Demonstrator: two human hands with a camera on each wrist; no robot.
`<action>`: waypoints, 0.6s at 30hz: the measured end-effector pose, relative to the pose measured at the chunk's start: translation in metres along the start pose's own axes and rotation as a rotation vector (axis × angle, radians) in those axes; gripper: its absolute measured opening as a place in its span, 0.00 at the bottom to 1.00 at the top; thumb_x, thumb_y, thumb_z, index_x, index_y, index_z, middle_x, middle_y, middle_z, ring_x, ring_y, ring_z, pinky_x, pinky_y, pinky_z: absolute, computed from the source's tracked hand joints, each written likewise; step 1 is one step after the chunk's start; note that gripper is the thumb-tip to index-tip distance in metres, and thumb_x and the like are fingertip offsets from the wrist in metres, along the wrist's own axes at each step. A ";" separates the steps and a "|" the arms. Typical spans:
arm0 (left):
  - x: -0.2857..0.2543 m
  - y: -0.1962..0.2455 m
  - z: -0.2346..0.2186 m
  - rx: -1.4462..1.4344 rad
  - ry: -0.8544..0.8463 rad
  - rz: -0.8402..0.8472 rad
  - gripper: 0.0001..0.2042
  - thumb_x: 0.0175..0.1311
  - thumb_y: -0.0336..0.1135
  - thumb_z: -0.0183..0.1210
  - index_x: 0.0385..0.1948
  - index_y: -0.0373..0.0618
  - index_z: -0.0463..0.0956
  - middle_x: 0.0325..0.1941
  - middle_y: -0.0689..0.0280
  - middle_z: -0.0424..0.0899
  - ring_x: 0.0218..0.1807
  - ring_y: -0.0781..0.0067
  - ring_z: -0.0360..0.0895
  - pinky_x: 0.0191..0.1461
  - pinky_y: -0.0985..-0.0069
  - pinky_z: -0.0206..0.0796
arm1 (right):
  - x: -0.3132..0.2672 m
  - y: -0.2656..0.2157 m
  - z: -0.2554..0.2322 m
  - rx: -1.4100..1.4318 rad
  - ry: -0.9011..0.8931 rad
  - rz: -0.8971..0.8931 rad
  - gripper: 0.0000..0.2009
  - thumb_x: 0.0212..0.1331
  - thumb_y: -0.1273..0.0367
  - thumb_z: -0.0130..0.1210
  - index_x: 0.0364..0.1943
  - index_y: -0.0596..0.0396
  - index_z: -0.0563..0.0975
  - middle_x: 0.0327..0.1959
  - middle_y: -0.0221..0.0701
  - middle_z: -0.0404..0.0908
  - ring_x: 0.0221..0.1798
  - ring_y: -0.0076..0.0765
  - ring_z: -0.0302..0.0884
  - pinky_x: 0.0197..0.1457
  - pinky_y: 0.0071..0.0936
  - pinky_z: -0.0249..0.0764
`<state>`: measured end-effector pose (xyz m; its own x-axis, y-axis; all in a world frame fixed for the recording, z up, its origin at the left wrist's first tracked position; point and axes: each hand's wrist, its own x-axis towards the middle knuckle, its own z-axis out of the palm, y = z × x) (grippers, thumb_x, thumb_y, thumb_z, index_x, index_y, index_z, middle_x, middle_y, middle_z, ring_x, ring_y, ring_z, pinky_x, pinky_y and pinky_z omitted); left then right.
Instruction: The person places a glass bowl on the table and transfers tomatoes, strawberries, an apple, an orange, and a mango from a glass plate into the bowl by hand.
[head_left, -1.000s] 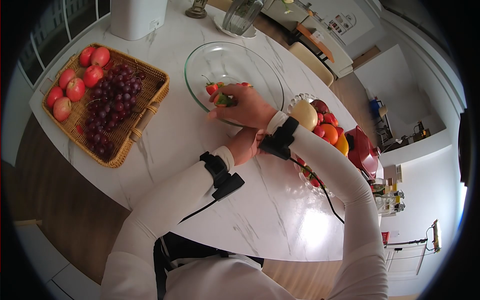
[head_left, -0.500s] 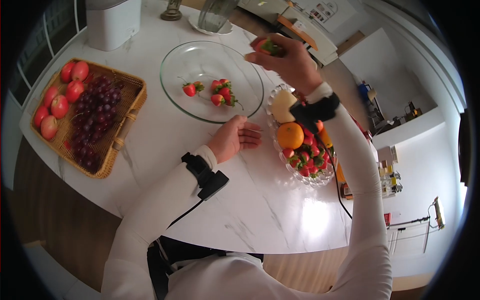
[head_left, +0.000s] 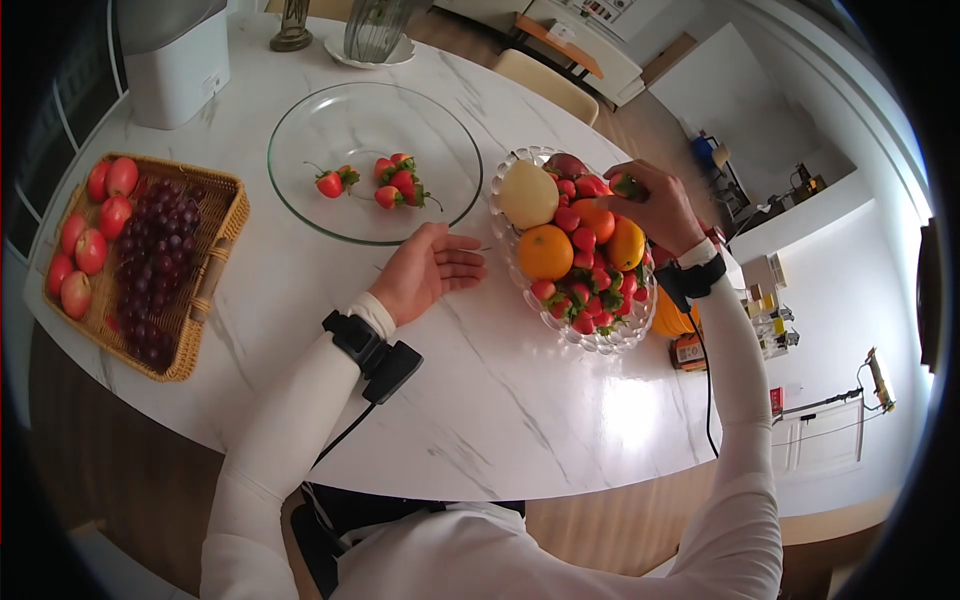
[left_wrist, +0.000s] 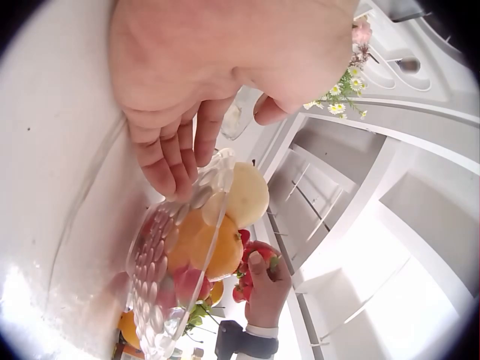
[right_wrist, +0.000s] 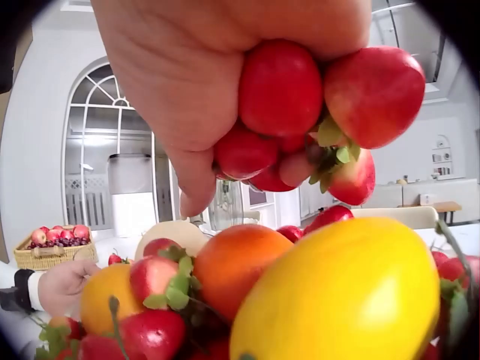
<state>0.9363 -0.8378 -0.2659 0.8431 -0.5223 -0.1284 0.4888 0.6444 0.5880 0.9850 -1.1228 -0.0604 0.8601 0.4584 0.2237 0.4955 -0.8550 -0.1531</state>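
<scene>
My right hand grips a bunch of strawberries with green leaves, held over the far right side of a beaded clear dish. In that dish are a pale round fruit, an orange, a yellow fruit and many strawberries. My left hand is low over the table with relaxed fingers and an empty palm, between the dish and a wide glass bowl. Inside the bowl lie a single strawberry and a small cluster of strawberries.
On the left stands a wicker basket with pink-red apples and dark grapes. A white appliance and a ribbed glass vase are at the back. Black cables hang from both wrists.
My right hand has gone from over the glass bowl across to the fruit dish, still gripping strawberries. The left hand has come away from the right wrist and stays near the bowl's front.
</scene>
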 end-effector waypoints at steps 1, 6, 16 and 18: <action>0.001 -0.001 0.000 0.002 0.001 0.001 0.29 0.73 0.52 0.41 0.54 0.29 0.73 0.48 0.51 0.81 0.52 0.56 0.80 0.62 0.61 0.71 | -0.001 0.005 0.002 -0.008 -0.022 0.048 0.19 0.50 0.64 0.72 0.44 0.58 0.81 0.36 0.29 0.81 0.36 0.26 0.76 0.45 0.25 0.73; 0.000 0.000 -0.001 0.008 0.003 0.006 0.29 0.73 0.52 0.41 0.54 0.29 0.73 0.48 0.51 0.81 0.52 0.56 0.80 0.61 0.62 0.71 | -0.008 0.015 0.008 -0.017 -0.050 0.053 0.23 0.51 0.59 0.71 0.49 0.56 0.81 0.44 0.32 0.83 0.42 0.34 0.79 0.50 0.29 0.75; 0.000 -0.001 -0.003 -0.002 -0.007 0.014 0.29 0.73 0.52 0.41 0.54 0.29 0.73 0.48 0.51 0.81 0.52 0.56 0.80 0.61 0.61 0.71 | -0.012 0.000 -0.014 0.093 -0.186 0.293 0.25 0.53 0.59 0.70 0.55 0.54 0.80 0.53 0.34 0.83 0.49 0.34 0.83 0.54 0.31 0.77; 0.001 -0.002 -0.003 -0.004 -0.015 0.015 0.29 0.73 0.53 0.41 0.54 0.29 0.73 0.48 0.51 0.81 0.52 0.56 0.80 0.61 0.61 0.71 | -0.014 0.012 -0.013 0.128 -0.148 0.240 0.25 0.54 0.60 0.70 0.55 0.54 0.80 0.53 0.35 0.83 0.47 0.32 0.83 0.53 0.30 0.78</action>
<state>0.9368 -0.8373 -0.2694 0.8467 -0.5211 -0.1074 0.4772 0.6546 0.5863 0.9778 -1.1428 -0.0530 0.9582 0.2851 0.0250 0.2788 -0.9101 -0.3067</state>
